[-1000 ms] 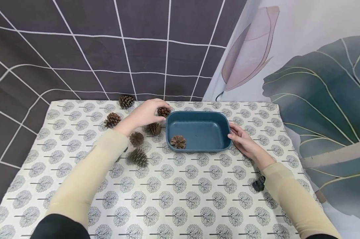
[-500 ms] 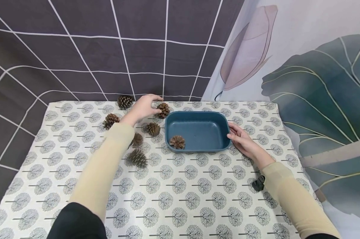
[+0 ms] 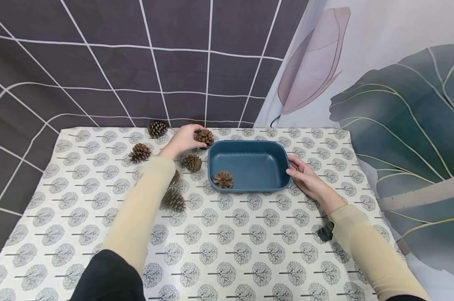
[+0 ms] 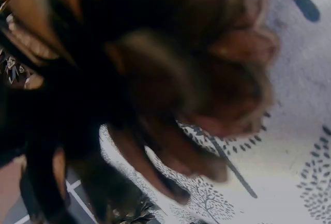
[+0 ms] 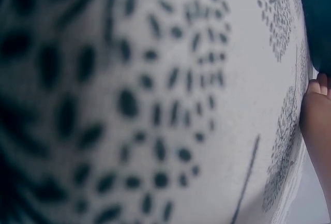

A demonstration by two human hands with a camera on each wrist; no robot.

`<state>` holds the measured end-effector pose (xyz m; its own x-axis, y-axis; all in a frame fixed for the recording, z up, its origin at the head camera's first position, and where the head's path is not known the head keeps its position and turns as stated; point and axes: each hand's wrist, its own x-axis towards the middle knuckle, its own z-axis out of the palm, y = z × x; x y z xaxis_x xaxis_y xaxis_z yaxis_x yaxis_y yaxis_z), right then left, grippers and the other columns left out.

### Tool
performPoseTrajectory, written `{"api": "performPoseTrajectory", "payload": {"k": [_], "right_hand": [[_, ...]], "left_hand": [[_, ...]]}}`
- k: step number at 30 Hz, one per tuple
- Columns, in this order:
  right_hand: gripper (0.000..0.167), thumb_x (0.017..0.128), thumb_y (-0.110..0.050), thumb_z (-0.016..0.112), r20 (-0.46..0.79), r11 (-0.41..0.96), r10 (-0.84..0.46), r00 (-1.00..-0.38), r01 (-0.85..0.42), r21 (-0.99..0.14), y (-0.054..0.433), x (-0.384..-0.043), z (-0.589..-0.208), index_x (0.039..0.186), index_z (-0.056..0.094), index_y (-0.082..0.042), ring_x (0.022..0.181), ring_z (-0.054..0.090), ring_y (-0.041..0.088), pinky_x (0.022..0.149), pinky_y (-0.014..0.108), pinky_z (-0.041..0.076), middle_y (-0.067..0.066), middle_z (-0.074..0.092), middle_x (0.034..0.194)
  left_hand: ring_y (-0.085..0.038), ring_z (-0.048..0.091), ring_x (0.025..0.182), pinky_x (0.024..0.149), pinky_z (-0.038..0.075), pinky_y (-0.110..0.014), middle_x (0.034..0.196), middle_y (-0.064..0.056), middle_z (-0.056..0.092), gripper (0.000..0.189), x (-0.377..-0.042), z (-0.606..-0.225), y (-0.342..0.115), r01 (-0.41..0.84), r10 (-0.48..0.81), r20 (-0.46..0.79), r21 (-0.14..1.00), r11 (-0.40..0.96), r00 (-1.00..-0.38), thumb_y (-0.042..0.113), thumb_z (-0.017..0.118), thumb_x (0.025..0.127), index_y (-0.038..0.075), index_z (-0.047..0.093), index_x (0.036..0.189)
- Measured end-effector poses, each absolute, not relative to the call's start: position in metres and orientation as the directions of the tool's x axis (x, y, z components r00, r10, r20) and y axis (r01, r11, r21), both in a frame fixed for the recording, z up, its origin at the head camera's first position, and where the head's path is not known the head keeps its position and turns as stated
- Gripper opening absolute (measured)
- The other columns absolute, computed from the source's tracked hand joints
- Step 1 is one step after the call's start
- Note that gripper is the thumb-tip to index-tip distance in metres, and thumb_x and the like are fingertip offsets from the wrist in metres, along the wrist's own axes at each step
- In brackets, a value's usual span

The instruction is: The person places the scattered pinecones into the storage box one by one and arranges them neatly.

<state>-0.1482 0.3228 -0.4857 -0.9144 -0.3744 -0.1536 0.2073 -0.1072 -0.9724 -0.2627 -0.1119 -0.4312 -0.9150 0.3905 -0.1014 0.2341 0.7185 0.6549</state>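
While a dark blue tub [image 3: 257,169] is gripped at its right end by the right hand [image 3: 307,177], with the thumb laid at the rim and the fingers against the outer wall, a pinecone [image 3: 205,137] just left of the tub's far left corner is clasped by the left hand [image 3: 183,141]. It is flanked by the thumb on its near side and by curved fingers on its far side; whether it is raised off the patterned cloth [image 3: 227,255] cannot be told. Inside the tub, a flat-faced cone [image 3: 223,179] is lodged at the near left corner. To the left, a far cone [image 3: 157,128], a leftmost cone [image 3: 139,153], a small cone [image 3: 192,163] and a near cone [image 3: 174,200] are scattered; another, the half-hidden cone [image 3: 176,177], is partly covered by the beige left sleeve [image 3: 142,209]. The left wrist view is largely filled by blurred brown scales [image 4: 207,89].
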Motion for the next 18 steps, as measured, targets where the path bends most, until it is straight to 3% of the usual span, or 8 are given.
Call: {"api": "performPoseTrajectory", "payload": {"k": [8, 18], "right_hand": [[0.057, 0.106, 0.002, 0.054, -0.166, -0.088, -0.374, -0.912, 0.212, -0.973, 0.323, -0.148, -0.485, 0.160, 0.036, -0.007, 0.134, 0.053, -0.002, 0.114, 0.008, 0.043, -0.013, 0.053, 0.146], [0.058, 0.106, 0.002, 0.054, -0.174, -0.098, -0.367, -0.914, 0.224, -0.970, 0.322, -0.148, -0.482, 0.160, 0.034, -0.005, 0.133, 0.053, -0.003, 0.114, 0.007, 0.043, -0.013, 0.052, 0.146]], "left_hand": [[-0.040, 0.054, 0.143, 0.125, 0.042, -0.055, 0.153, -0.020, 0.060, 0.063, -0.264, -0.440, -0.115, 0.226, 0.376, -0.093, 0.659, 0.717, -0.922, 0.022, 0.084, 0.092, 0.005, 0.060, 0.148], [-0.041, 0.054, 0.143, 0.126, 0.041, -0.055, 0.154, -0.021, 0.059, 0.064, -0.263, -0.413, -0.124, 0.256, 0.368, -0.051, 0.628, 0.735, -0.929, 0.023, 0.085, 0.092, 0.004, 0.059, 0.148]]}}
